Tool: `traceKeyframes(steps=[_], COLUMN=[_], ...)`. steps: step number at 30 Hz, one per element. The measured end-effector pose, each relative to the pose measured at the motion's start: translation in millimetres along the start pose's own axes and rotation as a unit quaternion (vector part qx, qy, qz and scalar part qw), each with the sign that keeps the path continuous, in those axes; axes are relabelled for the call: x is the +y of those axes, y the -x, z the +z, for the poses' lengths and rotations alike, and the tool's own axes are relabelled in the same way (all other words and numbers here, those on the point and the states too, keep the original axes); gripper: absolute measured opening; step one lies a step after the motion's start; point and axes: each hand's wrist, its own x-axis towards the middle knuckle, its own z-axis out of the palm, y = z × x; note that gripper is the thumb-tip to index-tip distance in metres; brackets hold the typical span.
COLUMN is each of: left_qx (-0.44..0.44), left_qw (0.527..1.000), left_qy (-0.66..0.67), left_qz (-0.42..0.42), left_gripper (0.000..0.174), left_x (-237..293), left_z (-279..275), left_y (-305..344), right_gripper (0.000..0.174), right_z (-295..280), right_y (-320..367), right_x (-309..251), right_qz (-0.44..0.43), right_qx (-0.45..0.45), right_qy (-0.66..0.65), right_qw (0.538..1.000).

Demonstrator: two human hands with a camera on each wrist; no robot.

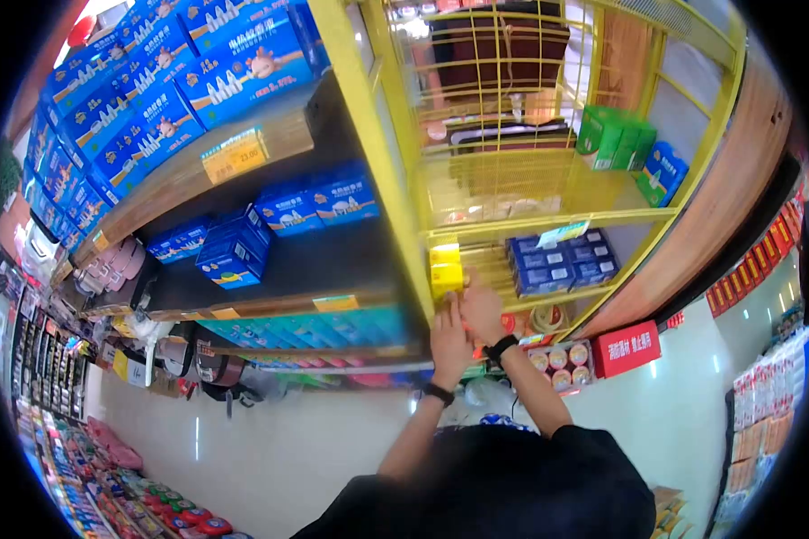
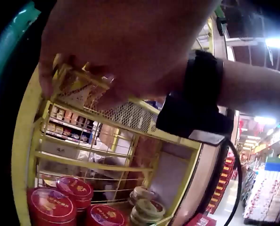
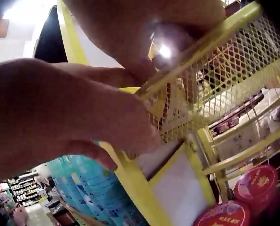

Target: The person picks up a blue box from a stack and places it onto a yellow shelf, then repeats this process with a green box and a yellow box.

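Two small yellow boxes (image 1: 446, 269) are stacked at the left end of a yellow wire rack's (image 1: 418, 242) shelf. My right hand (image 1: 483, 310) reaches in beside them, its fingertips close to the lower box. A glossy, glaring surface (image 3: 161, 49) shows by these fingers in the right wrist view; I cannot tell whether they hold it. My left hand (image 1: 449, 346) is just left of the right one, at the shelf's front corner. Its fingers (image 3: 135, 122) overlap the mesh edge, with the thumb lower, beside the yellow post. Dark blue boxes (image 1: 544, 267) sit farther right on that shelf.
Red round tins (image 2: 74, 188) stand on the shelf below. A red box (image 1: 627, 349) is on the floor at right. Blue boxes (image 1: 243, 63) fill the wooden shelving at left, with teal packs (image 1: 315, 332) lower down. Green boxes (image 1: 613, 135) stand on the upper rack tier.
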Motion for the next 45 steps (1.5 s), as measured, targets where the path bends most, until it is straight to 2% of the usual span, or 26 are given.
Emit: traceKeyframes(steps=[1,2,5,9,12,15,17,19,21,23,25,26,28,30,33,34,36,37,38,40,41,42,43,44,45], left_qx=[0.001,-0.058,0.002,-0.042,-0.041,0.017,0.005,-0.017,-0.047,-0.021,-0.012,0.026,-0.038,-0.049,-0.055,-0.048,0.033,0.042,0.079,0.095,0.091,0.110,0.018,-0.046,-0.159], left_qw=[1.000,0.998,0.996,0.997,0.999,0.997,0.999,0.999,0.997,0.998,0.997,0.992,0.994,0.995,0.993,0.993,0.990,0.993,0.994,0.988,0.990,0.982,0.971,0.964,0.957], left_qy=[-0.012,0.003,-0.087,-0.065,-0.008,-0.044,-0.042,-0.045,-0.056,-0.060,-0.074,-0.101,-0.104,-0.090,-0.098,-0.108,-0.127,-0.106,-0.046,-0.087,-0.058,-0.136,-0.233,-0.228,-0.170], left_qz=[0.004,-0.034,0.017,-0.015,-0.020,0.053,0.033,0.016,0.005,0.010,0.028,0.070,0.004,-0.008,-0.020,-0.013,0.042,0.040,0.068,0.080,0.096,0.068,-0.051,-0.131,-0.175], left_gripper=[0.092,0.090,0.096,0.092,0.074,0.069,0.065,0.062,0.060,0.061,0.068,0.060,0.064,0.067,0.074,0.076,0.079,0.077,0.075,0.074,0.074,0.069,0.062,0.053,0.046], left_x=[5,8,3,8,6,-19,-14,-10,-7,-7,-10,-10,-5,-7,-6,-6,-17,-5,-10,-10,9,18,22,41,61], left_z=[-6,-13,-8,-10,-13,20,19,14,8,11,16,15,12,14,16,17,30,24,31,40,31,40,53,61,69], left_y=[3,2,2,-4,-9,0,0,-1,-4,-3,-3,-3,0,1,1,3,13,19,24,38,43,57,68,76,82], right_gripper=[0.055,0.049,0.049,0.040,0.037,0.034,0.032,0.032,0.034,0.037,0.039,0.038,0.036,0.034,0.033,0.033,0.030,0.029,0.028,0.026,0.026,0.026,0.026,0.025,0.025], right_z=[-3,3,13,18,25,26,28,23,-1,-49,-63,-74,-98,-119,-150,-168,-186,-194,-209,-249,-259,-261,-268,-297,-315], right_y=[3,2,3,7,4,-4,0,6,21,49,82,100,134,170,218,228,258,274,286,317,337,357,373,389,406], right_x=[-2,6,12,15,20,28,31,34,28,11,30,39,59,87,125,132,156,169,178,191,208,231,250,251,262], right_qz=[0.034,-0.009,-0.021,-0.005,-0.004,0.010,0.028,0.002,-0.025,-0.048,0.015,0.024,0.025,0.013,0.113,0.120,0.195,0.233,0.245,0.263,0.274,0.284,0.293,0.293,0.300], right_qx=[-0.008,0.023,0.053,0.058,0.048,0.031,0.026,0.059,0.075,0.079,0.026,0.024,0.034,0.057,0.086,0.100,0.115,0.124,0.137,0.166,0.178,0.187,0.192,0.183,0.192], right_qy=[0.009,-0.019,-0.041,-0.056,-0.053,-0.023,-0.037,-0.067,-0.112,-0.170,-0.184,-0.173,-0.122,-0.044,-0.076,-0.087,-0.052,-0.037,-0.077,-0.158,-0.114,-0.072,-0.035,-0.063,-0.062], right_qw=[0.999,1.000,0.998,0.997,0.997,0.999,0.999,0.996,0.991,0.981,0.982,0.984,0.992,0.997,0.987,0.984,0.973,0.964,0.957,0.937,0.938,0.938,0.936,0.936,0.932])
